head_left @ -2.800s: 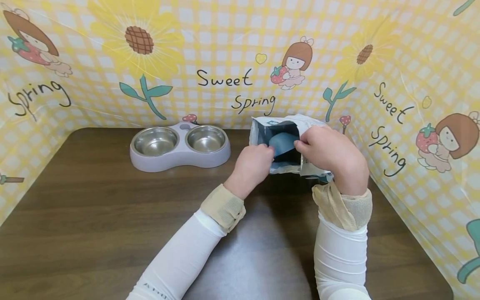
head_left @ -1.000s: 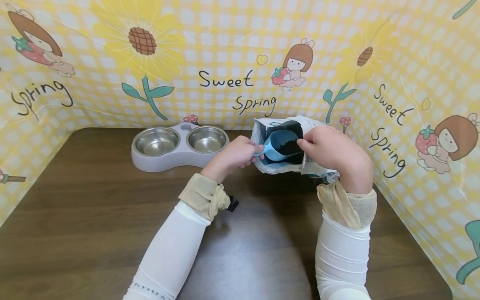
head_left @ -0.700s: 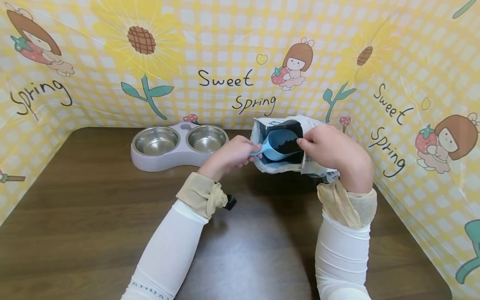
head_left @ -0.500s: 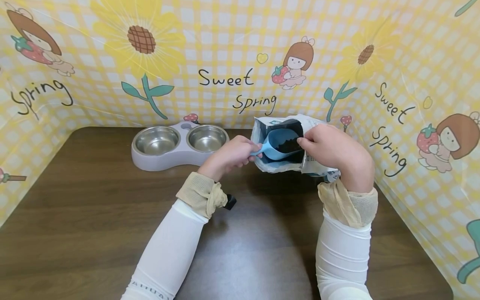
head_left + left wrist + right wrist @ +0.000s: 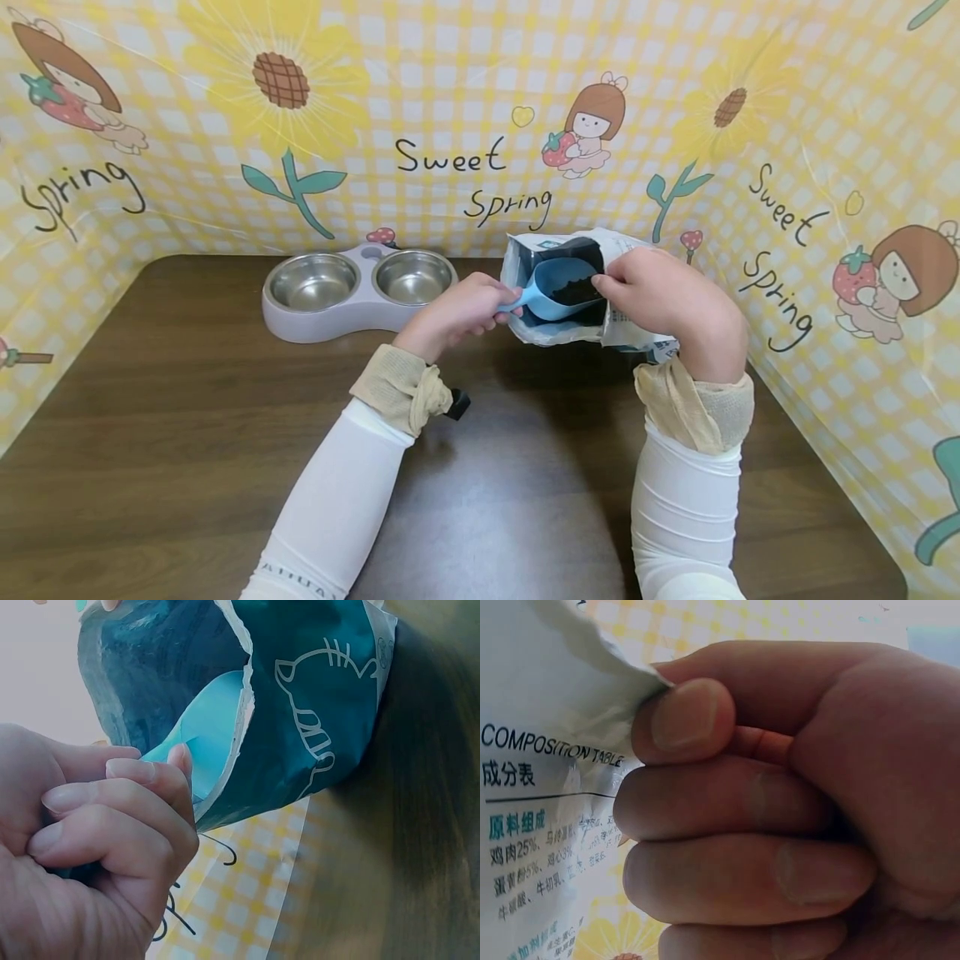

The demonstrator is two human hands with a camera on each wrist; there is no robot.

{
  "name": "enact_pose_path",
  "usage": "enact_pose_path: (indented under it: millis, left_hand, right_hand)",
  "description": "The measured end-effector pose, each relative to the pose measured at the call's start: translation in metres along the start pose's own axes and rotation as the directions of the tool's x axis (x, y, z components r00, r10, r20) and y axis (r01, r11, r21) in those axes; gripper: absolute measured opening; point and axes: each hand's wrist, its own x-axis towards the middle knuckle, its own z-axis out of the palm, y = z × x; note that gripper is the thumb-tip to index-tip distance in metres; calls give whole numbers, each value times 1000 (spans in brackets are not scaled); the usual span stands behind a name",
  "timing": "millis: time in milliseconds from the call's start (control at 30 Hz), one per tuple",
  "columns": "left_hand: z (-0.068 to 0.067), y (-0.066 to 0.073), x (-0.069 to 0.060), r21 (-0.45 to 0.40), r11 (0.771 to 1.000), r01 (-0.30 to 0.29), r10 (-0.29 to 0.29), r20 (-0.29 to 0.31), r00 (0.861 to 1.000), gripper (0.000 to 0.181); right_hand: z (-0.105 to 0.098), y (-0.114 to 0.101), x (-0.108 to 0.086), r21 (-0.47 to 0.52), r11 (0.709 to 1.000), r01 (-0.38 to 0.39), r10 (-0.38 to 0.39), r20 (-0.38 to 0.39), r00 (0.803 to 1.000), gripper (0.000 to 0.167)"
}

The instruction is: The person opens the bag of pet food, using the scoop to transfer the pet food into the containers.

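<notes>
My left hand (image 5: 467,307) grips the handle of a light blue scoop (image 5: 551,302), its fingers curled round it in the left wrist view. The scoop's bowl sits in the mouth of an open bag (image 5: 551,335) and carries dark, small pieces. White with print on one side, the bag shows a teal side with a cat outline (image 5: 319,712) in the left wrist view. My right hand (image 5: 667,300) pinches the bag's rim between thumb and finger, as the right wrist view also shows. The bag's depths are mostly hidden.
A pale lilac double-bowl feeder (image 5: 360,321) with two steel bowls stands at the back, left of the bag. The brown wooden table (image 5: 187,467) is enclosed by a yellow checked cloth (image 5: 457,75) at the back and both sides.
Since the earliest frame the left hand has drawn back leftward, bringing the scoop up into the bag's mouth with dark pieces in it. Over the last half second almost nothing has moved.
</notes>
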Motion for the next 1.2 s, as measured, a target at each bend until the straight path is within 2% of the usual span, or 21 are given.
enact_pose_path:
  millis: [400, 833, 1200]
  left_hand:
    - [-7, -1, -5, 6, 1000, -13, 13, -5, 1000, 43]
    - [-16, -6, -10, 0, 999, -34, 33, 40, 999, 39]
    - [-27, -9, -18, -4, 999, -37, 37, 48, 998, 41]
  right_hand:
    - [0, 0, 1, 11, 1000, -2, 2, 6, 1000, 49]
    - [0, 0, 2, 6, 1000, 0, 0, 5, 1000, 50]
    - [0, 1, 3, 12, 1000, 21, -21, 6, 1000, 50]
